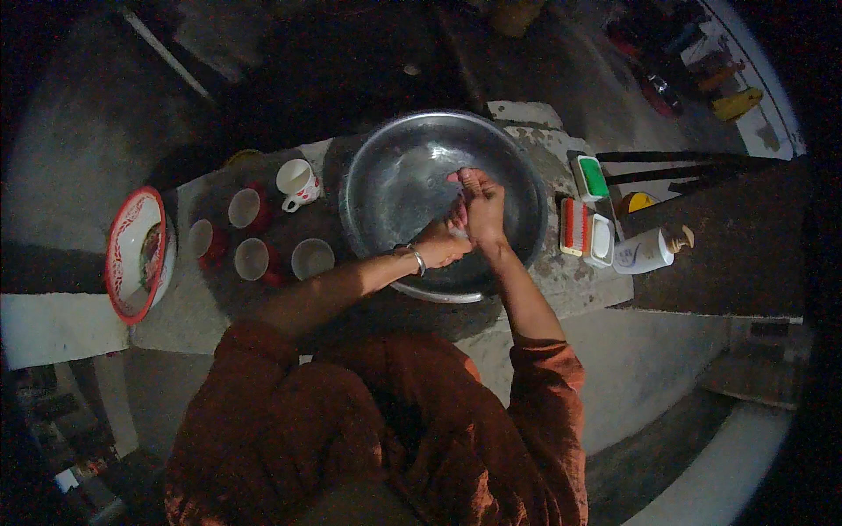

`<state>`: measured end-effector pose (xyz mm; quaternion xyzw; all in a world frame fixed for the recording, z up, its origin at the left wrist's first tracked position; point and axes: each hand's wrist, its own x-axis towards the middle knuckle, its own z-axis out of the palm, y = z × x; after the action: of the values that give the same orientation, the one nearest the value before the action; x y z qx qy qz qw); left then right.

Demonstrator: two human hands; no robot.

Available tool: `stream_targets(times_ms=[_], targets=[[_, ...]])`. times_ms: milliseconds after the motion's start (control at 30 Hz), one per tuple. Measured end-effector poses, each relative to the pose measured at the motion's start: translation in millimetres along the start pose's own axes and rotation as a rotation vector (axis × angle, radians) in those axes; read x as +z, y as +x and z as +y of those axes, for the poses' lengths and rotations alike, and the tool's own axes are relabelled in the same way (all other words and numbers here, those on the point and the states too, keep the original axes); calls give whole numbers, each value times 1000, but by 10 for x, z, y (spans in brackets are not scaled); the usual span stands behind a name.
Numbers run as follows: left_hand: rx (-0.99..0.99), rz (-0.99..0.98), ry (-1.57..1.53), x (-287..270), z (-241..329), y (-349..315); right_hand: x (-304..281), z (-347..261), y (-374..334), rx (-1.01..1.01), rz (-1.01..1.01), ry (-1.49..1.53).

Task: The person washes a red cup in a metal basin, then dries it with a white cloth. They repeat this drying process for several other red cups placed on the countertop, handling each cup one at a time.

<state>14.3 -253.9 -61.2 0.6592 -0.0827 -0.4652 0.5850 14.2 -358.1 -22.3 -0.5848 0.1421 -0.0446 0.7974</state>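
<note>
My left hand (445,245) and my right hand (485,207) are close together over a wide metal basin (373,188). Both are closed around a small pinkish, pale thing (457,213); my fingers cover most of it, so its kind is unclear. My right hand sits higher and farther from me, my left hand just below it on the near side. A bracelet circles my left wrist. The inside of the basin looks wet and shiny.
Left of the basin stand a patterned white mug (298,180) and several cups, including a red cup (248,210). A red-rimmed enamel bowl (112,263) is tilted at the far left. Rightward are a green-topped container (592,177), a red-and-white brush (574,226), a white dish (601,238) and a pump bottle (645,252).
</note>
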Motion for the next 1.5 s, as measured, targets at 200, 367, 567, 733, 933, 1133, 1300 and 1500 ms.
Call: stream_targets(times_ms=[200, 367, 567, 733, 933, 1133, 1300, 1500], targets=[[294, 346, 340, -52, -357, 448, 29, 121, 51, -133, 57, -28], [421, 406, 402, -21, -352, 363, 10, 153, 16, -160, 77, -24], [545, 466, 416, -39, -654, 416, -49, 313, -3, -135, 47, -63], [345, 463, 342, 183, -202, -85, -193, 289, -83, -284, -45, -3], [508, 398, 220, -30, -159, -485, 306, 107, -710, -485, 70, -269], [615, 386, 508, -365, -643, -1117, 820, 552, -1278, -507, 255, -474], [670, 267, 524, -735, -897, -1611, 1321, 542, -1854, -217, 306, -419], [473, -184, 261, -958, -927, -2085, 1369, 681, -2356, -216, 288, -113]])
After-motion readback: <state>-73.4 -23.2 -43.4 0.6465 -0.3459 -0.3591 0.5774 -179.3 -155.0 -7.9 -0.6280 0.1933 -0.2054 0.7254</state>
